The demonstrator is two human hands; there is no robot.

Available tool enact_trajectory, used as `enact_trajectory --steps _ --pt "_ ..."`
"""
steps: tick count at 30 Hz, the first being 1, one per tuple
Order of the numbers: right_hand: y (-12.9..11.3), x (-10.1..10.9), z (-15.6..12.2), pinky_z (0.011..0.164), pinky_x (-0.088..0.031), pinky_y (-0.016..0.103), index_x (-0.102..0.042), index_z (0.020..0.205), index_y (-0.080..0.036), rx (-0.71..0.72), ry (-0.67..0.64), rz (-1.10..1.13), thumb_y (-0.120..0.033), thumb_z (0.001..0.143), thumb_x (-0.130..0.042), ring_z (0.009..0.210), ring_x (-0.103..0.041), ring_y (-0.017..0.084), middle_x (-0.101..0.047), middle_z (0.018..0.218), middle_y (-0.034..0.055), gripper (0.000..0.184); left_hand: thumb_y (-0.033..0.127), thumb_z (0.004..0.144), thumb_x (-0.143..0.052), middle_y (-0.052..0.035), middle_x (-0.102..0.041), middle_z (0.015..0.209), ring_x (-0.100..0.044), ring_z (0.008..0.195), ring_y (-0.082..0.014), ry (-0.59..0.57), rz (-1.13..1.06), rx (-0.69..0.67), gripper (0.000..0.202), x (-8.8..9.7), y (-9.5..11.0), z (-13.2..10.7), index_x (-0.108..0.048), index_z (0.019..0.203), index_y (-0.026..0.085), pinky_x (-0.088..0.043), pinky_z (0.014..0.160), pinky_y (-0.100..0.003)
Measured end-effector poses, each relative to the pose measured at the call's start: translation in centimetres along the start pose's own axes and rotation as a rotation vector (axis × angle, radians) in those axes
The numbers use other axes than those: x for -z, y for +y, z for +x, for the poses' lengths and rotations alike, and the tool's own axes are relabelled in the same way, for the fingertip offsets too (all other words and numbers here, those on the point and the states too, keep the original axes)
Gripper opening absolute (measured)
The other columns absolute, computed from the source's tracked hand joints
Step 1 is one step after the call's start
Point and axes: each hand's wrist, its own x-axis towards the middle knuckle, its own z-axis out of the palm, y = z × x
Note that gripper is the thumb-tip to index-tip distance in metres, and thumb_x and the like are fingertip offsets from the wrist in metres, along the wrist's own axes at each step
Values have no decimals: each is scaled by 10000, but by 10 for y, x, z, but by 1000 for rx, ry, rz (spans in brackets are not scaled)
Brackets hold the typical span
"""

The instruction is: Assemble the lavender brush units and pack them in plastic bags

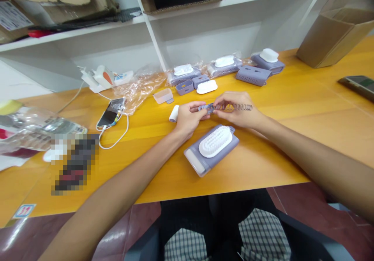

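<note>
My left hand [189,117] is closed on a small clear and purple plastic part [207,108]. Pinched in my right hand [238,109] is a metal coil spring [244,107], whose left end meets the plastic part. A white cylindrical piece [174,113] lies just left of my left hand. Below both hands rests a purple case [223,152] with a white bristle brush [216,141] facing up on it. Beyond my hands are a white oval brush piece [207,87], a purple open cup-like part [185,87] and a translucent tray [163,96].
Bagged purple-and-white units [183,74] and a purple shell [253,75] line the table's back. A cardboard box [333,35] stands at the right, near a dark phone [358,85]. Leftward are a cabled phone [111,113], a power strip [102,78] and crumpled clear plastic [140,91].
</note>
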Motion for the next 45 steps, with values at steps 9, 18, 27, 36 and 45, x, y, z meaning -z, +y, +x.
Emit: enact_trajectory --steps 9,18,27,36,45 --pt "2 -5 0 734 -552 383 -701 864 -235 -50 47 -19 -306 838 -746 744 -701 228 -759 830 34 88 69 804 -815 -77 -789 936 -773 824 -168 -47 -65 8 211 1 0 -1 -747 999 111 -656 920 -380" --pt "1 -8 0 726 -532 356 -688 859 -234 -53 17 -22 -284 812 -753 747 -687 218 -745 834 31 95 66 789 -800 -82 -792 935 -765 749 -151 -20 -17 -6 211 0 -1 0 -746 989 108 -664 825 -322" --pt "1 2 2 713 -495 338 -640 878 -231 22 -100 -32 -278 817 -740 758 -659 211 -717 851 29 126 103 785 -762 -59 -792 853 -716 639 -128 -11 86 -10 207 -1 0 1 -748 991 125 -633 713 -273" --pt "6 -2 1 734 -486 341 -578 816 -243 67 -96 -65 -229 786 -727 775 -663 216 -739 892 38 153 72 797 -743 -58 -782 809 -732 661 -147 -60 98 -20 210 1 -2 3 -755 1001 121 -618 669 -260" --pt "14 -5 -1 738 -511 348 -601 832 -242 35 -58 -90 -266 798 -745 779 -687 223 -759 891 39 150 105 726 -866 -74 -795 900 -761 773 -158 -169 -34 1 278 7 -1 2 -772 987 116 -656 886 -371"
